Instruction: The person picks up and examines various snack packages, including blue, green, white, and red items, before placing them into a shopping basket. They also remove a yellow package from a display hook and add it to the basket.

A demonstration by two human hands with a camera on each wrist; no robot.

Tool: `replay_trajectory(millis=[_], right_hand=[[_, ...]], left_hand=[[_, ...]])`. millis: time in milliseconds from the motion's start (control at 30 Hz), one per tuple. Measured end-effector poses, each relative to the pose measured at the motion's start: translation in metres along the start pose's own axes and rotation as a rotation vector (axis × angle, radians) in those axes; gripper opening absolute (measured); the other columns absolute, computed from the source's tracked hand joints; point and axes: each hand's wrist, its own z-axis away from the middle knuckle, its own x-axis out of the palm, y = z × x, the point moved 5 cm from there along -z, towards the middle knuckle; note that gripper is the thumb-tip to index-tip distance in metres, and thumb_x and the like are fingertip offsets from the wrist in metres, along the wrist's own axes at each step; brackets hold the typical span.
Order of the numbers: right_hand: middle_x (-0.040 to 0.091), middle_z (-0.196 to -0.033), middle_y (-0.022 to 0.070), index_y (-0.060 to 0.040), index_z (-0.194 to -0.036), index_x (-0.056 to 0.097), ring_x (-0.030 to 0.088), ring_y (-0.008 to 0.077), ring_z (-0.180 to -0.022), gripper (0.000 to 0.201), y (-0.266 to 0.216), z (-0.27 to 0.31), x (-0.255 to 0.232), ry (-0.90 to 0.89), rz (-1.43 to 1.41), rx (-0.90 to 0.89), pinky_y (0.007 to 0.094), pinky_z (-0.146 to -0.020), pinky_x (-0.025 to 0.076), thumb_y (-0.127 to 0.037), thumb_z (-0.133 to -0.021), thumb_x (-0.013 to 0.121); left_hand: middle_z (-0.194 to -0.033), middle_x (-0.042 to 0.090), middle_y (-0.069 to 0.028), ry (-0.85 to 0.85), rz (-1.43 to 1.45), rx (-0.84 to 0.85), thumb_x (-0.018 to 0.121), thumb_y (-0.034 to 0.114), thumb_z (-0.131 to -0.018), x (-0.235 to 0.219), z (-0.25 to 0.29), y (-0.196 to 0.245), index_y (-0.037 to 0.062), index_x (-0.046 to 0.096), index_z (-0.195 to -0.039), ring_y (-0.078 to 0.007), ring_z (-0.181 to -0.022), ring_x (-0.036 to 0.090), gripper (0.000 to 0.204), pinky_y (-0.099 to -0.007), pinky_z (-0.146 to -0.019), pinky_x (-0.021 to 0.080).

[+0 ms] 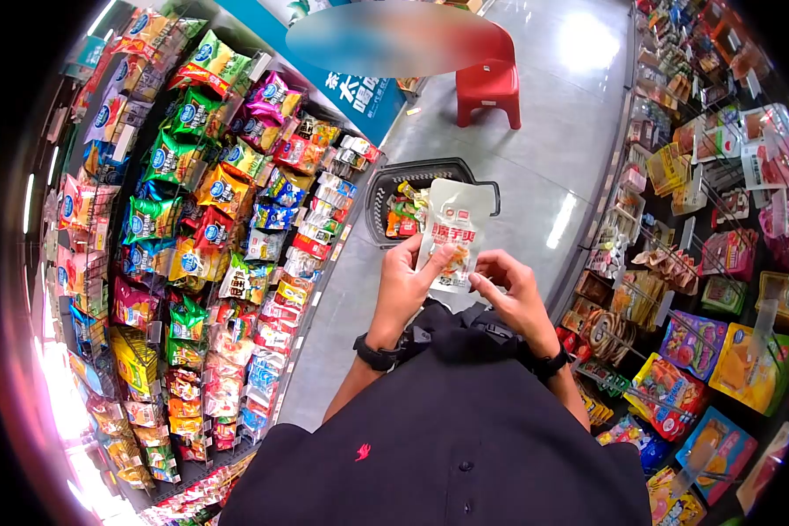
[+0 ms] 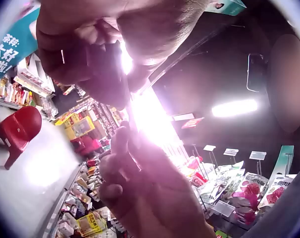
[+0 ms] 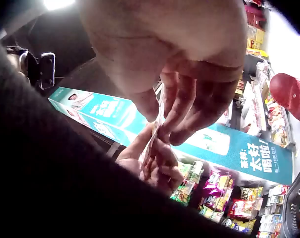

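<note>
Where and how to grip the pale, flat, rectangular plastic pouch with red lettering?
Probably pinch the pouch by its upper end, from the far side, across both faces: it is thin and flat, that end is free, and the left hand and right hand hold it lower down.

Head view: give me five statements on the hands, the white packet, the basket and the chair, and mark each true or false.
1. The left hand pinches the white packet. True.
2. The right hand is inside the basket. False: its fingers are at the packet's edge.
3. The black basket holds colourful packages. True.
4. The chair is blue. False: it is red.
5. The basket stands on the floor. True.
</note>
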Motion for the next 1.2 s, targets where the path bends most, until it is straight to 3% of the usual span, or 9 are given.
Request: replay_trajectory(millis=[300,433,600,667,833,967,1100,1167,1200], right_hand=[[0.061,-0.080,-0.0014,0.0008,-0.102,0.059,0.056,0.0044,-0.072,0.015,-0.002,0.005,-0.061,0.128,-0.124,0.027,0.0208,-0.066,0.046,-0.010,-0.093,0.065],[0.061,-0.081,-0.0024,0.0004,-0.102,0.059,0.054,0.0034,-0.071,0.015,-0.010,-0.007,-0.086,0.229,-0.095,0.027,0.0204,-0.063,0.044,-0.010,-0.093,0.065],[0.064,-0.081,0.0019,0.0004,-0.102,0.060,0.060,0.0060,-0.071,0.015,-0.019,-0.042,-0.113,0.296,0.056,-0.048,0.0221,-0.061,0.047,-0.008,-0.091,0.066],[0.066,-0.082,0.0063,0.0002,-0.101,0.061,0.064,0.0104,-0.071,0.017,-0.028,-0.063,-0.124,0.315,0.171,-0.132,0.0246,-0.060,0.050,-0.007,-0.087,0.068],[0.063,-0.108,0.0094,-0.0031,-0.107,0.061,0.064,0.0211,-0.095,0.025,-0.055,-0.132,-0.150,0.259,0.376,-0.297,0.0285,-0.066,0.053,-0.006,-0.084,0.070],[0.056,-0.121,0.0137,-0.0025,-0.115,0.062,0.063,0.0245,-0.097,0.027,-0.082,-0.197,-0.178,0.160,0.460,-0.259,0.0308,-0.075,0.054,-0.005,-0.088,0.065],[0.057,-0.120,0.0137,-0.0020,-0.115,0.062,0.061,0.0285,-0.104,0.028,-0.093,-0.268,-0.207,0.109,0.523,-0.194,0.0344,-0.085,0.052,-0.003,-0.087,0.064],[0.059,-0.117,0.0143,-0.0016,-0.113,0.062,0.060,0.0321,-0.108,0.028,-0.088,-0.302,-0.219,0.097,0.543,-0.200,0.0373,-0.092,0.048,0.000,-0.085,0.065],[0.059,-0.118,0.0136,-0.0020,-0.114,0.063,0.060,0.0287,-0.108,0.028,-0.089,-0.318,-0.224,0.089,0.569,-0.201,0.0344,-0.087,0.050,0.000,-0.086,0.064]], left_hand=[[-0.099,0.069,-0.0051,-0.004,0.136,-0.052,0.063,0.021,-0.097,0.059,-0.012,-0.013,-0.0034,0.063,-0.110,-0.0078,-0.090,0.063,0.027,-0.0241,-0.077,0.051],[-0.108,0.067,-0.0092,0.093,-0.172,0.088,0.065,0.016,-0.093,0.061,-0.031,-0.009,-0.0007,0.059,-0.117,-0.0140,-0.095,0.065,0.030,-0.0271,-0.077,0.052],[-0.112,0.066,-0.0118,-0.018,-0.184,0.071,0.069,0.019,-0.089,0.092,-0.072,-0.004,-0.0001,0.055,-0.123,-0.0194,-0.102,0.065,0.042,-0.0317,-0.082,0.052],[-0.116,0.064,-0.0123,-0.062,-0.109,0.102,0.070,0.023,-0.088,0.106,-0.096,-0.007,-0.0010,0.052,-0.127,-0.0203,-0.105,0.063,0.049,-0.0335,-0.087,0.051],[-0.129,0.055,-0.0149,-0.223,0.296,0.079,0.067,0.026,-0.091,0.143,-0.176,-0.013,-0.0016,0.041,-0.132,-0.0206,-0.116,0.056,0.055,-0.0351,-0.097,0.045],[-0.129,0.053,-0.0136,-0.280,0.521,-0.044,0.042,0.027,-0.103,0.158,-0.249,-0.002,0.0001,0.040,-0.131,-0.0188,-0.119,0.052,0.039,-0.0342,-0.103,0.042],[-0.124,0.054,-0.0119,-0.282,0.475,-0.028,0.037,0.037,-0.104,0.162,-0.324,0.006,-0.0009,0.043,-0.131,-0.0182,-0.119,0.050,0.047,-0.0332,-0.103,0.040],[-0.115,0.060,-0.0113,-0.219,0.353,0.070,0.043,0.035,-0.103,0.162,-0.360,0.017,-0.0017,0.048,-0.123,-0.0182,-0.106,0.056,0.042,-0.0309,-0.094,0.043],[-0.107,0.062,-0.0121,-0.221,0.193,0.036,0.047,0.032,-0.102,0.160,-0.377,0.016,-0.0011,0.049,-0.119,-0.0187,-0.098,0.059,0.037,-0.0316,-0.088,0.045]])
